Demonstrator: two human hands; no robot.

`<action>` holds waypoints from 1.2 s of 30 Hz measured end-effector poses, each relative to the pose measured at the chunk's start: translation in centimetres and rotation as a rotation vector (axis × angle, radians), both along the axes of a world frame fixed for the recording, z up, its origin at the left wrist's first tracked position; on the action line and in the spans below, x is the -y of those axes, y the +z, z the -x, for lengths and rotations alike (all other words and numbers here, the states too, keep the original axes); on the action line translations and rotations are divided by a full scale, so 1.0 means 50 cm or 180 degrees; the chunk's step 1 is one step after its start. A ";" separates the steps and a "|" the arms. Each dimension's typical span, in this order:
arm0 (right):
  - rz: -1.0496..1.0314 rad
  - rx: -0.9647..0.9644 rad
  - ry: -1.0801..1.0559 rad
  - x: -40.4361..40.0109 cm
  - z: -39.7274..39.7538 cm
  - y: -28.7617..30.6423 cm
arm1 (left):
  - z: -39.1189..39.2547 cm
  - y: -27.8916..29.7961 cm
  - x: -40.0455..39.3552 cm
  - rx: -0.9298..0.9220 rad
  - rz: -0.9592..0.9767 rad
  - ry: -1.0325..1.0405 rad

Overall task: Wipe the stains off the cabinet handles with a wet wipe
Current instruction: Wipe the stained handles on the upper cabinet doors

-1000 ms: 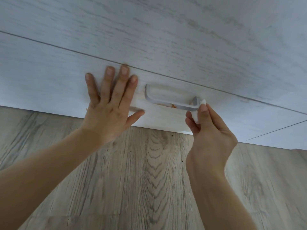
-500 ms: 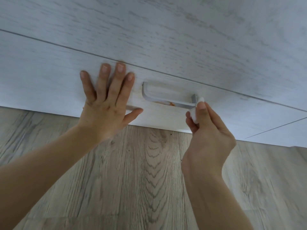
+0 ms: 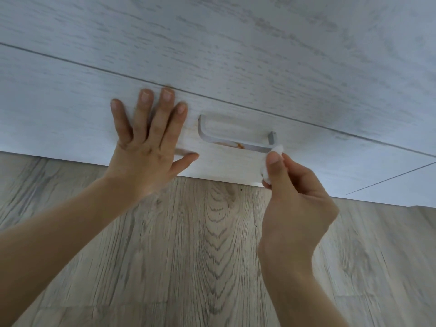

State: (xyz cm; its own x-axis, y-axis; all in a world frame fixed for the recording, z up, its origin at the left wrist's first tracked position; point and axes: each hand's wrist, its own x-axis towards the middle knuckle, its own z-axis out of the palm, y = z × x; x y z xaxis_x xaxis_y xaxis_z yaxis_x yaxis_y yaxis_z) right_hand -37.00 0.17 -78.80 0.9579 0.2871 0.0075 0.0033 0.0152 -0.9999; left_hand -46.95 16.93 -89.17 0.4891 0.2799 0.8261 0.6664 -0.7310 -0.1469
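A grey metal handle is fixed on the lowest drawer front of a pale wood-grain cabinet. An orange-brown stain shows under the bar near its middle. My left hand presses flat on the drawer front just left of the handle, fingers straight and spread. My right hand pinches a small folded white wet wipe between thumb and fingers, its tip touching the right end of the bar.
Grey-brown wood-grain flooring runs below the cabinet's bottom edge. A larger cabinet panel sits above the drawer seam. Another panel seam slants at the right.
My right hand with the wipe has slipped slightly down, uncovering the handle's right post. My left hand stays flat on the drawer front. The view has shifted a little.
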 end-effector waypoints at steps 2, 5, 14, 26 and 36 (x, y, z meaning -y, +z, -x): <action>0.0043 0.0540 -0.0017 -0.002 0.006 -0.005 | 0.001 0.002 0.002 -0.0023 0.0018 0.0011; 0.0031 0.0867 0.0054 -0.024 0.023 -0.021 | 0.001 0.004 0.003 -0.0053 -0.0018 0.0017; -0.0091 0.0820 0.0171 -0.046 0.045 -0.035 | 0.014 0.005 -0.008 -0.0150 -0.0233 0.0077; -0.0186 0.1328 0.0066 -0.044 0.042 -0.036 | 0.011 0.008 -0.007 -0.0142 -0.0267 0.0146; -0.0111 0.1666 0.0122 -0.054 0.044 -0.043 | 0.017 0.009 -0.009 -0.0216 -0.0293 0.0148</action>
State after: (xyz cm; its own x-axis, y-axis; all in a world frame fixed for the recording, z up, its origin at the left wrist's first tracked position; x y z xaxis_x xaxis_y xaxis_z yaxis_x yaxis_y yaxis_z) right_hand -39.20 2.85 -80.95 0.8122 0.3129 0.4924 0.5010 0.0583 -0.8635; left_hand -47.82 17.36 -88.70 0.5331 0.2281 0.8147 0.6854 -0.6809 -0.2579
